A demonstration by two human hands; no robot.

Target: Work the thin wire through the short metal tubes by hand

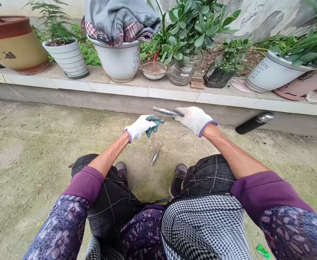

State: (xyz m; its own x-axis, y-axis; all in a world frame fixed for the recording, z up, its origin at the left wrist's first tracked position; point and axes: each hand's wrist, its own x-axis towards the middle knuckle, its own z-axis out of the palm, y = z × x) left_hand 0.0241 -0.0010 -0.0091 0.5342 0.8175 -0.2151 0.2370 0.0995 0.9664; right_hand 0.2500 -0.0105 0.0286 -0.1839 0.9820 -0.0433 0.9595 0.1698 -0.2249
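My right hand (pixel 193 118), in a white glove with a purple cuff, grips one end of a short rod (pixel 167 111). Silvery wire is wound round the rod's middle, and its far end points left. A thin loose strand of wire (pixel 164 116) hangs from the winding down to my left hand (pixel 144 126). That hand wears a matching glove with teal-coated fingers, closed on the strand just below and left of the rod. On the ground between my feet lies a second short rod (pixel 155 154), with something shiny round its lower part.
A low tiled ledge (pixel 171 94) runs across the front. On it stand several potted plants, a white pot (pixel 117 59) topped with folded clothes (pixel 120 21), and a small bowl (pixel 154 72) holding red sticks. A black flask (pixel 255 122) leans at its foot. A green wrapper (pixel 263 250) lies lower right.
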